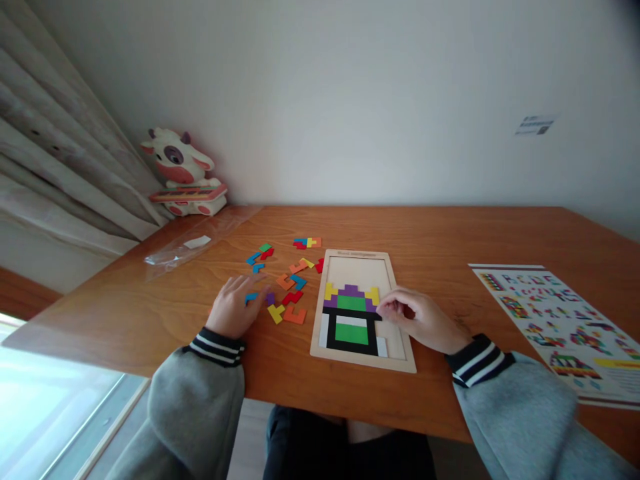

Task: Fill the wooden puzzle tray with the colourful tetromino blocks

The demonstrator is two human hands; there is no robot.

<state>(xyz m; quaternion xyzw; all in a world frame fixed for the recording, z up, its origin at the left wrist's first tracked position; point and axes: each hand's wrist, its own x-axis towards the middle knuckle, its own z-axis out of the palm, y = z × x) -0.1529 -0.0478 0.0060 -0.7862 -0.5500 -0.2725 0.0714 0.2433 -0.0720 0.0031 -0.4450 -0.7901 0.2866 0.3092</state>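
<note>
My left hand (234, 308) rests on the table with its fingers stretched out and apart, over the edge of a group of loose puzzle pieces. A blue piece (251, 298) shows between its thumb and fingers, and a purple piece (271, 299) lies by the thumb tip. My right hand (417, 315) is over the right side of a wooden puzzle tray (320, 333), its fingers pinched together at the right end of the purple and black pieces. Anything in that pinch is hidden. Inside the tray, green pieces (351, 333) sit among black, white, purple and yellow ones.
More loose pieces, such as an orange one (295, 315) and a yellow one (275, 313), lie left of the tray. A printed pattern sheet (560, 327) is at the right. A clear plastic bag (200, 243) and a cow toy with keyboard (187, 177) are at the back left.
</note>
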